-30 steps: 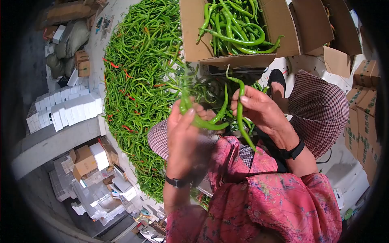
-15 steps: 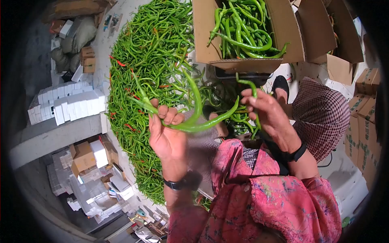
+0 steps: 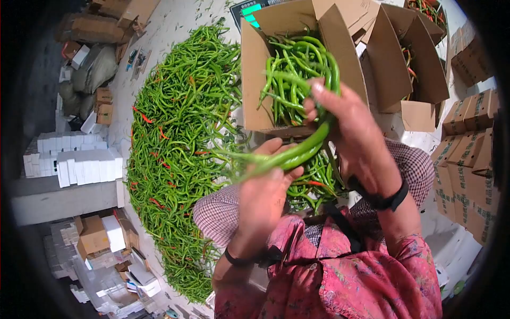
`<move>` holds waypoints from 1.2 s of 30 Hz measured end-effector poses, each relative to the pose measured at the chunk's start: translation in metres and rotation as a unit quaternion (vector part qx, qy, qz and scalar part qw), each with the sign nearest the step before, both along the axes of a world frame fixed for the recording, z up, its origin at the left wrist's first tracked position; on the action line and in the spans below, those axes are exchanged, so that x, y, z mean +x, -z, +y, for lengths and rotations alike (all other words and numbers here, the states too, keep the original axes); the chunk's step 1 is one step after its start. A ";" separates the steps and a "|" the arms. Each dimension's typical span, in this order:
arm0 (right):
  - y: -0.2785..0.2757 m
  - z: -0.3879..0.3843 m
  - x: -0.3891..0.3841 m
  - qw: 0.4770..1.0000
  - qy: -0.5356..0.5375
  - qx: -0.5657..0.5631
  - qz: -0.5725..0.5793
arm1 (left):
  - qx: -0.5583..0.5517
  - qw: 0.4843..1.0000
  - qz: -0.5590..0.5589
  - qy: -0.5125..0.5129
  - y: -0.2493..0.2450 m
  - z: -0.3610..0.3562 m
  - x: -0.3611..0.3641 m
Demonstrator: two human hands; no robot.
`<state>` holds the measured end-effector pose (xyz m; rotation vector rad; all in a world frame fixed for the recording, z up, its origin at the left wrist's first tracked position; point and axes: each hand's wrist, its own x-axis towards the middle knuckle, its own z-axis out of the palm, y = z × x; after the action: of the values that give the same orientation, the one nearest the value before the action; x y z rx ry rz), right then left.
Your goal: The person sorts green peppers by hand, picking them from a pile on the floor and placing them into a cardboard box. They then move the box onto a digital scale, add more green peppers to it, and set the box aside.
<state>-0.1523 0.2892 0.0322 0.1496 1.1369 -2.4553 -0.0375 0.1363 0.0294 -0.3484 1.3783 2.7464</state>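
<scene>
Long green chili peppers (image 3: 305, 151) stretch between my two hands in front of my chest. My left hand (image 3: 264, 194), blurred by motion, has its thumb and fingers closed around their stem ends. Higher and to the right, my right hand (image 3: 348, 112) is closed on green chili peppers too, at the near edge of an open cardboard box (image 3: 253, 87). Inside that box lies a heap of green chili peppers (image 3: 289, 69). More peppers, one of them red, lie in a smaller heap (image 3: 313, 181) below my hands, between my knees.
A large pile of green chili peppers (image 3: 178, 127) with scattered red ones covers the floor at left. A scale with a lit display (image 3: 251, 15) is behind the box. Another open carton (image 3: 387, 64) stands right of it. Stacked cartons (image 3: 467, 181) line the right; white boxes (image 3: 87, 165) sit far left.
My right hand has moved toward the box, and my left hand has come closer to it with the peppers. The view has shifted, showing more of the box and the scale.
</scene>
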 end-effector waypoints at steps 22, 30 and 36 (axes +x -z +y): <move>0.116 -0.051 -0.279 0.693 -0.201 0.617 0.313 | 0.042 0.974 -0.210 0.068 0.032 -0.072 0.014; 0.139 -0.075 -0.281 0.566 -0.179 0.730 0.340 | 0.069 0.969 -0.228 0.064 0.057 -0.074 0.012; 0.098 -0.045 -0.280 0.647 -0.100 0.611 0.444 | 0.025 0.970 -0.238 0.033 0.055 -0.073 0.007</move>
<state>-0.4323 0.2441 -0.0662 -0.8349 2.8271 -1.0127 -0.0301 0.0628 -0.0257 -0.8707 1.1651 2.4108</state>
